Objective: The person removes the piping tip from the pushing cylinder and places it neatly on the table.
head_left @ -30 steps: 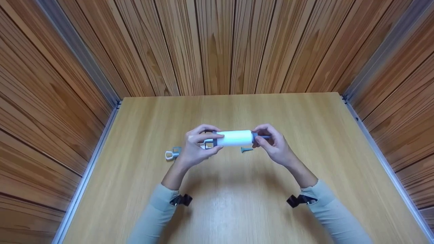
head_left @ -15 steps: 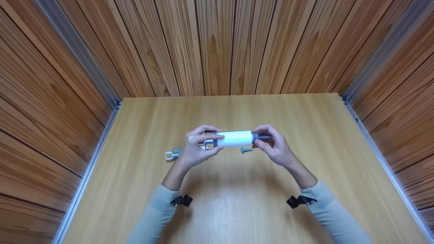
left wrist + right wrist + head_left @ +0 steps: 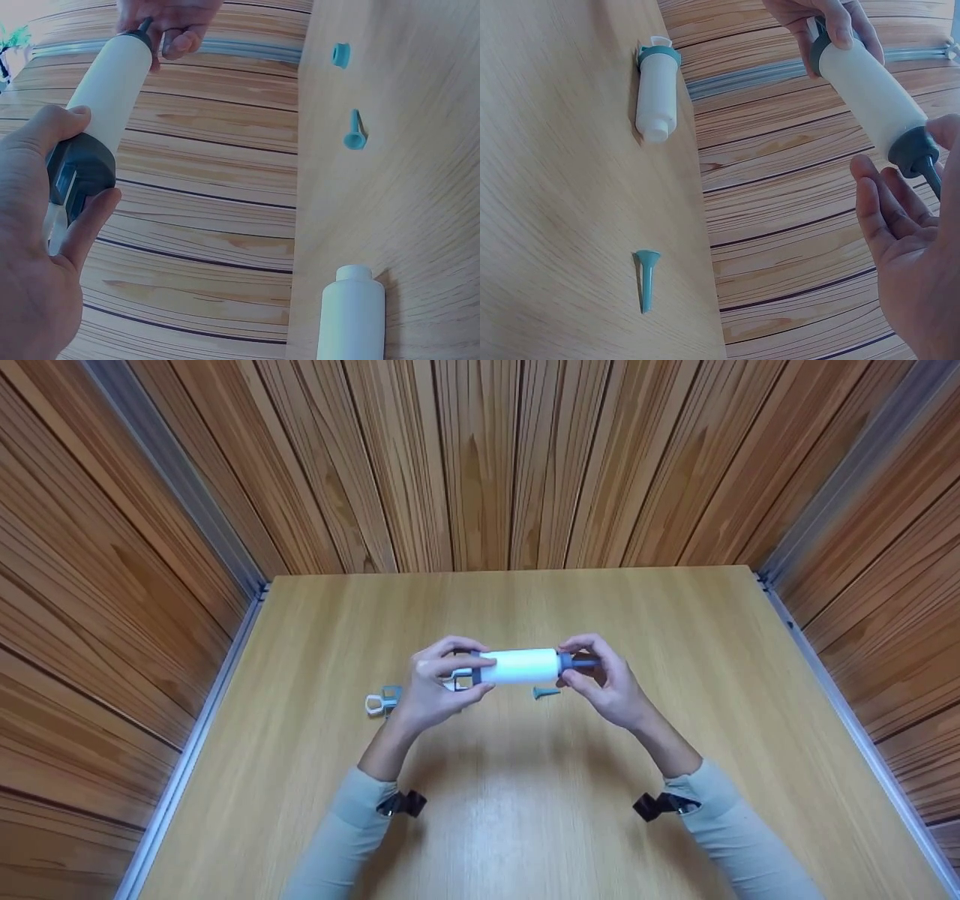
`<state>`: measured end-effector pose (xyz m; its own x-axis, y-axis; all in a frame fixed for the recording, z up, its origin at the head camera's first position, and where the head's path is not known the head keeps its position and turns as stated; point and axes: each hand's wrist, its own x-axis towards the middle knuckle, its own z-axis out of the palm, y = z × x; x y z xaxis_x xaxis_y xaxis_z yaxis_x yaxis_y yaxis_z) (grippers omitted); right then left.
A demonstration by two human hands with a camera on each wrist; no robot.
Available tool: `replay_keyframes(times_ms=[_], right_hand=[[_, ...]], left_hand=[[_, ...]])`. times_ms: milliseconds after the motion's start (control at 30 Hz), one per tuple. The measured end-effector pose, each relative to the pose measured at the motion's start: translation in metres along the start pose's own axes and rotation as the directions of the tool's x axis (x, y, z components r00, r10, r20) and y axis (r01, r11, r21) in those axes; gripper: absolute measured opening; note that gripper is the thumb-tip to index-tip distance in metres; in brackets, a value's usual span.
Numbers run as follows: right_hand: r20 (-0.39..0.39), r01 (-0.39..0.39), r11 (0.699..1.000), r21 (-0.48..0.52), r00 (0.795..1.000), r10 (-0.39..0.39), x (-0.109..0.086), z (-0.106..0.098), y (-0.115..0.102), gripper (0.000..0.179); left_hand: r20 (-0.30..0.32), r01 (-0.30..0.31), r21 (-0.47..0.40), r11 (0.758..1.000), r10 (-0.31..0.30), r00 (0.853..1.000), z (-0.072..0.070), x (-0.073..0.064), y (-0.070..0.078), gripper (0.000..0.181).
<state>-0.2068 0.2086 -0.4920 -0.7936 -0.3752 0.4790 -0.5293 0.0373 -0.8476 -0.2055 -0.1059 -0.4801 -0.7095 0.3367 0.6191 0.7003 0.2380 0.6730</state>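
A white bottle [image 3: 521, 666] is held level above the table in the head view. My left hand [image 3: 439, 686] grips its dark grey base cap [image 3: 88, 169], thumb and fingers on opposite sides. At the other end sits a dark grey nozzle [image 3: 913, 150] with a flared collar and thin spout. My right hand [image 3: 611, 690] pinches the collar between thumb and fingers; the remaining fingers [image 3: 892, 206] stand off it in the right wrist view. Below, a teal nozzle [image 3: 545, 692] lies on the table, with a small teal ring [image 3: 341, 55] beyond it.
A second white bottle [image 3: 658, 94] with a teal cap and loop handle [image 3: 375, 704] lies on the table, mostly behind my left hand in the head view. Wood-panelled walls [image 3: 480, 465] and metal rails [image 3: 202, 705] bound the tabletop [image 3: 510, 825].
The thumb of my right hand has shifted slightly towards me on the collar, baring more of the spout. The bottle and my left hand stay nearly still.
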Motion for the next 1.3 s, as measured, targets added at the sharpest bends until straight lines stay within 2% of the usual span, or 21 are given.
replay_keyframes(times_ms=[167, 467, 633, 767, 1067, 1300], right_hand=[[-0.015, -0.039, 0.999, -0.022, 0.999, 0.039, 0.0001, -0.0008, -0.0011, 0.03], [-0.013, -0.024, 1.0, -0.01, 1.0, 0.024, 0.0, -0.0008, -0.0007, 0.026], [-0.021, -0.029, 0.999, -0.014, 0.999, 0.028, -0.0003, -0.0004, 0.0001, 0.026], [-0.023, -0.011, 1.0, -0.009, 1.0, 0.011, -0.0005, -0.0006, 0.0005, 0.027], [-0.001, 0.082, 0.996, 0.037, 0.997, -0.082, -0.0003, -0.0002, 0.001, 0.034], [0.001, 0.09, 0.995, 0.042, 0.996, -0.09, -0.001, 0.0002, 0.0011, 0.036]], left_hand=[[-0.005, -0.012, -0.005, 1.0, 0.012, 1.0, 0.001, 0.0008, -0.0009, 0.028], [0.004, -0.003, -0.004, 1.0, 0.003, 1.0, 0.0011, 0.0007, -0.0019, 0.029], [-0.002, -0.023, -0.021, 1.0, 0.023, 1.0, 0.0014, 0.001, -0.0021, 0.029], [-0.005, -0.03, -0.018, 0.999, 0.03, 1.0, 0.0018, 0.0013, -0.0025, 0.029], [0.007, 0.003, -0.013, 1.0, -0.003, 1.0, 0.0006, -0.0003, -0.0017, 0.029], [0.005, -0.001, -0.011, 1.0, 0.001, 1.0, 0.001, 0.0003, -0.0017, 0.029]])
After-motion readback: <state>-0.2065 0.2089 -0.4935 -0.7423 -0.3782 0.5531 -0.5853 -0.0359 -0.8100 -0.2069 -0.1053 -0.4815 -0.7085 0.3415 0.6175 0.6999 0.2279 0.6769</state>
